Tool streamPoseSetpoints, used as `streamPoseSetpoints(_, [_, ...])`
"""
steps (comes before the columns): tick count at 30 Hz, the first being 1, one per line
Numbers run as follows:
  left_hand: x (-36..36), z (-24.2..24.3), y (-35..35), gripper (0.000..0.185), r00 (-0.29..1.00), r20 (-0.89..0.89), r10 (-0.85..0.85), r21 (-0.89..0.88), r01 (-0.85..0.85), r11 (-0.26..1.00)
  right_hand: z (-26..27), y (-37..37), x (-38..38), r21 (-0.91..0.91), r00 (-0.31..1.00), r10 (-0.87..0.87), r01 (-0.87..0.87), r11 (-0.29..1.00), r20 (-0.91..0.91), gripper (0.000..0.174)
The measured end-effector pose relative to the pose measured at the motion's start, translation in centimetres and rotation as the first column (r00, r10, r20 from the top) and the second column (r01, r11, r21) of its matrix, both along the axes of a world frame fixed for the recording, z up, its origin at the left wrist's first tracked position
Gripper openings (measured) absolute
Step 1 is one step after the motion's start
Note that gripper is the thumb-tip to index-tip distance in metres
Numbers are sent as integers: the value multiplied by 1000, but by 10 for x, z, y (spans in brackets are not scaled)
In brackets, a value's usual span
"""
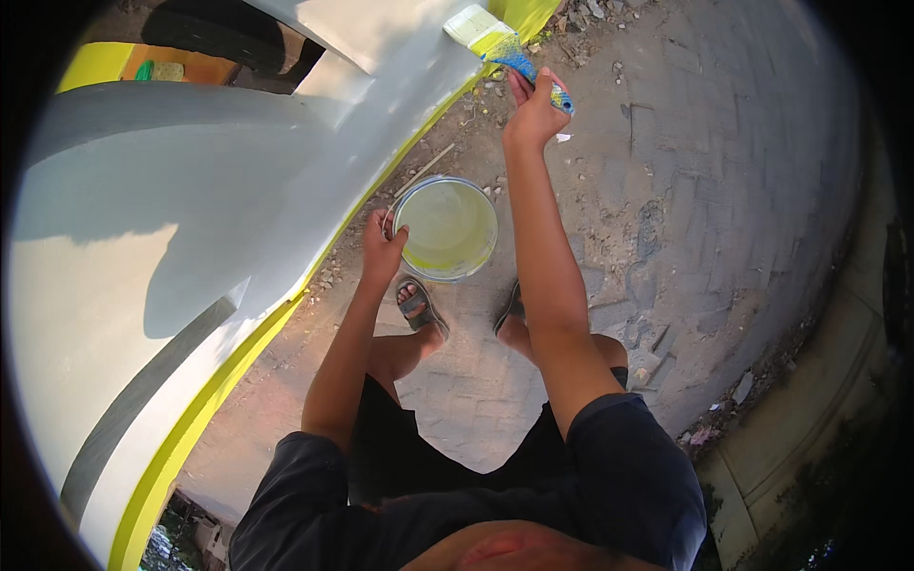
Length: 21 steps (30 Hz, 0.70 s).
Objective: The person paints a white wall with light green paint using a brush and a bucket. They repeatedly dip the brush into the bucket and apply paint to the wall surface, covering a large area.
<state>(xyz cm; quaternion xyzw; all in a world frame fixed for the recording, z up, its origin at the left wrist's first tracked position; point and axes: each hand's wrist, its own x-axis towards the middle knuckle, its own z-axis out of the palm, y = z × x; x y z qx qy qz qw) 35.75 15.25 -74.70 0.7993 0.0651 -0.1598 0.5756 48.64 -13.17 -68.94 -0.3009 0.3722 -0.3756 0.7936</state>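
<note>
My right hand [537,107] grips the blue handle of a wide paintbrush [503,46], its arm stretched forward. Pale bristles, smeared with yellow, lie against or just in front of the lower wall [400,93]; contact is hard to tell. Yellow paint also marks the brush's blue ferrule and handle. My left hand [385,246] holds the rim of a round paint bucket [448,228] on its left side, thumb over the edge. Inside the bucket is a pale yellowish coating or liquid, brighter yellow along the near inner wall. Whether the bucket rests on the ground cannot be told.
A yellow band [307,282] runs along the wall's foot. Above it are a grey ledge [150,389] and an opening with a green item [145,70]. A thin stick [426,170] lies beyond the bucket. Brick paving [685,214] with rubble stretches right; my sandalled feet [418,303] stand below.
</note>
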Motion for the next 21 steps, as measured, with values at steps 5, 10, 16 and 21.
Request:
streamPoseSetpoints(5, [31,-53,10,31,970,1,-244,128,242,962,-10,10,14,-175,999,-40,33,984,-33,14])
streamPoseSetpoints(10, [57,-69,-9,31,956,89,-279,128,267,955,109,-12,32,-429,891,68,148,891,449,14])
streamPoseSetpoints(16, [101,-76,-17,29,930,187,-318,142,295,945,112,-27,45,-345,859,10,196,918,512,16])
streamPoseSetpoints(21, [114,-73,-8,30,937,202,-285,50,281,958,-19,-15,23,-284,981,0,56,957,192,14])
